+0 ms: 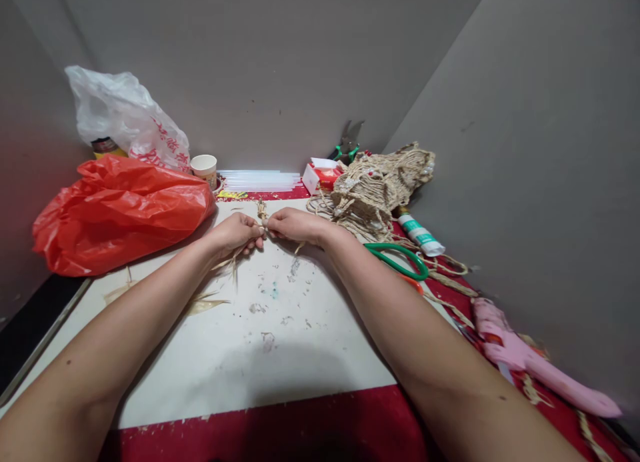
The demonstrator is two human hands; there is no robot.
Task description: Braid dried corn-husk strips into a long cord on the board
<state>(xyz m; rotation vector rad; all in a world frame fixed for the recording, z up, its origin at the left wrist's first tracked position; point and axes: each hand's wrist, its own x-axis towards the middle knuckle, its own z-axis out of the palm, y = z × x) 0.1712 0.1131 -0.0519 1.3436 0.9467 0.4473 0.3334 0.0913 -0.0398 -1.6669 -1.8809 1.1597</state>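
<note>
The straw (262,210) is seen near the far edge of the white desk (320,329), just beyond the fingertips. By the fingers of the left hand (240,232) and right hand (295,224), which nearly meet, its near end appears to be pinched; the exact hold cannot be told. If unevenly pulled, the thin fibre could be split or snapped; if either pinch were loosened, any twist could be undone. Loose strands (207,305) beneath the left forearm could be snagged or dragged by the sleeveless arm.
</note>
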